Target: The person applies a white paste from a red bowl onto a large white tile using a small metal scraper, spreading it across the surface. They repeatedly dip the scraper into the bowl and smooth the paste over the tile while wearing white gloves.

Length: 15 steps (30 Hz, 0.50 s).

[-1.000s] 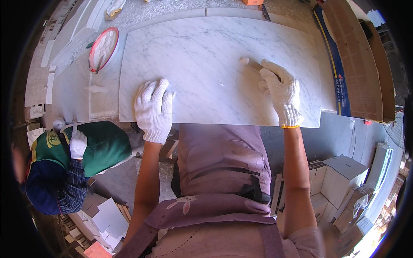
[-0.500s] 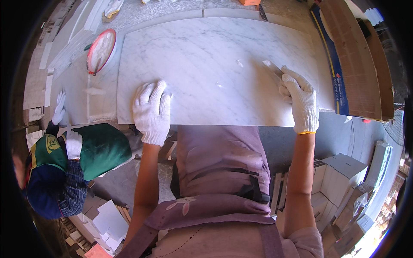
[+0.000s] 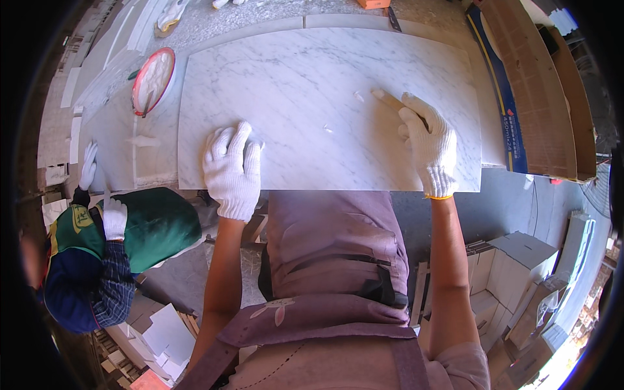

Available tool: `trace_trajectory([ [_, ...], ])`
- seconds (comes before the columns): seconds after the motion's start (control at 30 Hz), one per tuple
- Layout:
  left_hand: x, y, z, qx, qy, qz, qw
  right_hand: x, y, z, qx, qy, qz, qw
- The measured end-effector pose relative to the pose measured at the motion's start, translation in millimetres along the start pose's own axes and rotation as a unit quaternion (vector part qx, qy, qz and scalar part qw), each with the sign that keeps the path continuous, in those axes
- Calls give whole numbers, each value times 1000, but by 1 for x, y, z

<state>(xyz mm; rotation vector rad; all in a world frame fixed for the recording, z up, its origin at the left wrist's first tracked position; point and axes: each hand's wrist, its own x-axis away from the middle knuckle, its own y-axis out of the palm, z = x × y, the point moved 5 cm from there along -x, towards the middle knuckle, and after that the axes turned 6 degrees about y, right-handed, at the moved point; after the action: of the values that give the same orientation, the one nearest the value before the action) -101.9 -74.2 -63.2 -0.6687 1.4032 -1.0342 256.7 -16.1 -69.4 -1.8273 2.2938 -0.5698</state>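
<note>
A white marble slab (image 3: 312,71) with grey veins lies flat in front of me. My left hand (image 3: 232,169), in a white knit glove, rests on its near left part with the fingers a little apart. In my gloved right hand (image 3: 429,143) is a putty knife (image 3: 388,99), its blade pointing left and away, low over the slab. The fingers hide the handle, and I cannot tell whether the blade touches the stone. Two small white dabs of paste, one (image 3: 359,96) near the blade tip and another (image 3: 327,128) nearer to me, sit on the surface.
A red-rimmed bowl (image 3: 155,81) of white paste with a tool in it stands left of the slab. Cardboard boxes (image 3: 536,91) line the right side. A co-worker (image 3: 123,240) in green works at the left. An orange box (image 3: 374,4) is at the far edge.
My right hand has moved left across the slab with the putty knife, bringing its blade closer to the white dabs. My left hand has stayed nearly still.
</note>
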Motion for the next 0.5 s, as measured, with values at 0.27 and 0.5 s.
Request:
trace_trajectory([
  [0.27, 3, 3, -1, -5, 3, 12, 1000, 6, -10, -2, -73, -27, 49, 996],
  [0.5, -3, 1, -6, 38, -7, -8, 999, 53, -2, 13, -536, 149, -194, 808],
])
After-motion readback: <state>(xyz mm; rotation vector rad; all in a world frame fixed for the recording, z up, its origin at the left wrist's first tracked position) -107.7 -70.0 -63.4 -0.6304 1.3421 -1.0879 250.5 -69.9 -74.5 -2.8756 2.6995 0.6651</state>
